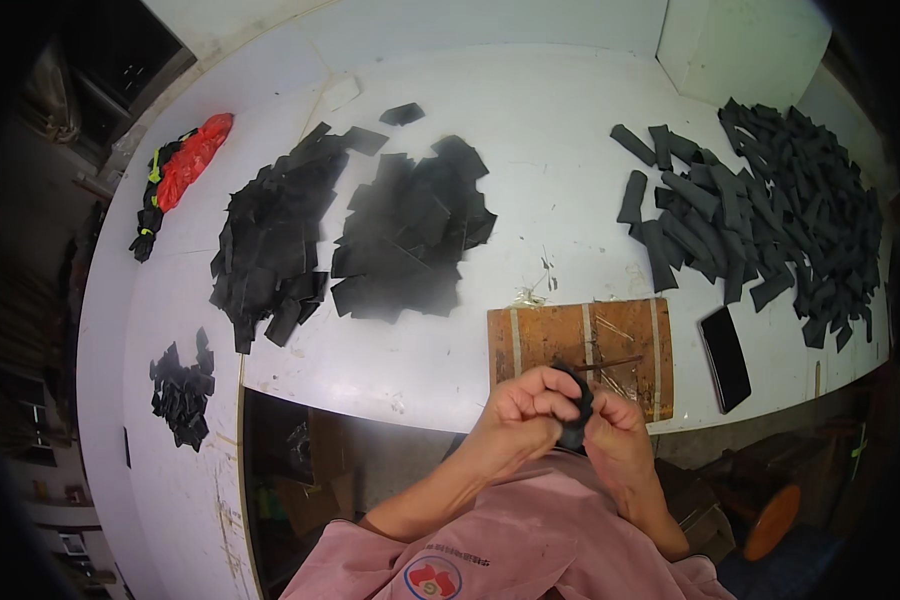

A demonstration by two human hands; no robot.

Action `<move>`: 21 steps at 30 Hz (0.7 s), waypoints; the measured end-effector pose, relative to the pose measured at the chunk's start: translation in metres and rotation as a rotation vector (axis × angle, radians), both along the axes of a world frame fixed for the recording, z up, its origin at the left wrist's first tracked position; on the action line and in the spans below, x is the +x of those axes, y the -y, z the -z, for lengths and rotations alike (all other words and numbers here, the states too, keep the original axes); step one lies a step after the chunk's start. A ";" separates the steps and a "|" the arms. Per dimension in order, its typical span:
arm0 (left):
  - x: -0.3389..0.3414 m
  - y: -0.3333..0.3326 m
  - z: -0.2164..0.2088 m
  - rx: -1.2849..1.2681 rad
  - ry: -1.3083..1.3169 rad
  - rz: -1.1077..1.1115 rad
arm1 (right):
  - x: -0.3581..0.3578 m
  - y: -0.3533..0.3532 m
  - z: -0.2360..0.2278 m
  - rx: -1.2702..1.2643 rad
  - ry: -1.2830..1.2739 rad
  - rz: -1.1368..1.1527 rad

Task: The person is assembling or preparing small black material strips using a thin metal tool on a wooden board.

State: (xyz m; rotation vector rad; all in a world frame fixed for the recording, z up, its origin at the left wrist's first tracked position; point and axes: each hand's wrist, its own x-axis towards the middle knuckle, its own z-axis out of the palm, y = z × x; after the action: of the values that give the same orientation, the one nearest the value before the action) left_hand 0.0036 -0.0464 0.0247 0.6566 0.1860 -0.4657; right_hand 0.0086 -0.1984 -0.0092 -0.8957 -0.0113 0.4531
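1. Black piece (573, 434), bent and soft-looking, is held between the two hands at the near edge of the wooden board (550, 338); whether the board is touched by it cannot be told.
2. By the left hand (530, 415), with fingers curled and thumb pressed in, the piece is clamped from its left side, over the near edge of the board.
3. By the right hand (618, 425), the piece is pinched from its right side, near the board's near right corner; some of the fingertips are hidden.
4. The hands are held close together, with only the piece seen between them.
5. The board is laid at the near edge of the white table (540, 120) and is crossed by pale strips; a thin dark rod (615, 363) is seen lying on it, beyond the hands.
6. A dark phone (725, 360) is placed just to the right of the board.
7. Beyond the board to the right, a large heap of dark tubes (705, 205) is spread.
8. Beyond the board to the left, two broad heaps of flat black pieces are piled side by side, the left heap (270, 235) and the right heap (410, 235).
9. Well to the left of the board, a small dark heap (182, 398) is seen.
10. Farther beyond that heap, well left of the board, a red bag (196, 165) is laid against a black bundle (147, 218) with yellow-green ties.
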 end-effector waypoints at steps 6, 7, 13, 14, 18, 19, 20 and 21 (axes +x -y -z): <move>-0.003 -0.015 -0.021 -0.127 0.299 0.388 | -0.006 0.008 -0.040 -0.325 0.422 -0.026; -0.004 -0.012 -0.037 0.154 0.238 0.250 | 0.002 0.008 -0.030 -0.314 0.519 0.094; -0.011 0.032 -0.012 0.778 0.475 -0.367 | 0.017 0.003 -0.046 -0.608 0.762 0.273; -0.009 0.037 -0.008 0.994 0.594 -0.484 | 0.016 0.002 -0.048 -0.712 0.749 0.348; -0.003 0.046 -0.009 0.999 0.654 -0.611 | 0.014 0.005 -0.055 -0.821 0.868 0.440; -0.004 0.046 -0.015 0.998 0.659 -0.608 | 0.013 0.005 -0.058 -0.837 0.838 0.415; -0.006 0.045 -0.023 0.878 0.443 -0.503 | 0.012 0.006 -0.060 -0.854 0.809 0.390; -0.007 0.042 -0.028 0.753 0.231 -0.395 | 0.013 0.006 -0.061 -0.855 0.810 0.396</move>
State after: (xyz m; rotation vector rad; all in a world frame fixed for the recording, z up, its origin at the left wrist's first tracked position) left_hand -0.0035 -0.0884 0.0528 1.3698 0.2675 0.0852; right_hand 0.0217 -0.2046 0.0513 -1.8318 -0.3984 -0.3429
